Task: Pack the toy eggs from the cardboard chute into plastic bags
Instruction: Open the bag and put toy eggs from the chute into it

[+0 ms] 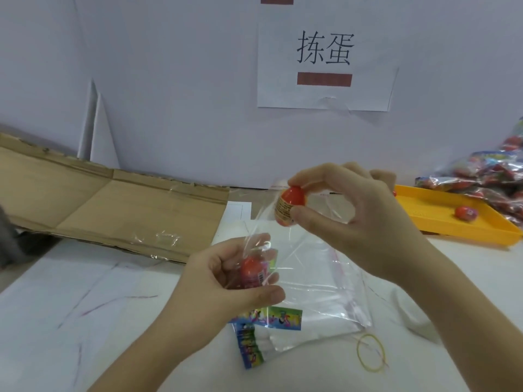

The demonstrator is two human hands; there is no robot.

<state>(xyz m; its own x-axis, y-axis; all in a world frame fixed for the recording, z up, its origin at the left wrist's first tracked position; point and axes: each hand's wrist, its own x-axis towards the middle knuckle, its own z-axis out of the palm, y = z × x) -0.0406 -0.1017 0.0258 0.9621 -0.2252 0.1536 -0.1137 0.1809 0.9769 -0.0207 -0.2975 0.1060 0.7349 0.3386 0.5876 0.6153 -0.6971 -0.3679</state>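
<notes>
Pinching a red toy egg (291, 206) at the clear plastic bag (311, 274) mouth, the right hand (356, 213) hovers; the left hand (223, 287) grips the bag around another egg (250, 268). Cardboard chute (113, 210) lies left, yellow tray (452, 230) and rubber band (370, 352) right.

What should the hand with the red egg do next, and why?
Probably lower the held egg into the clear bag. The right hand pinches it at the bag's mouth, while the left hand grips the bag, with a first egg already inside.
</notes>
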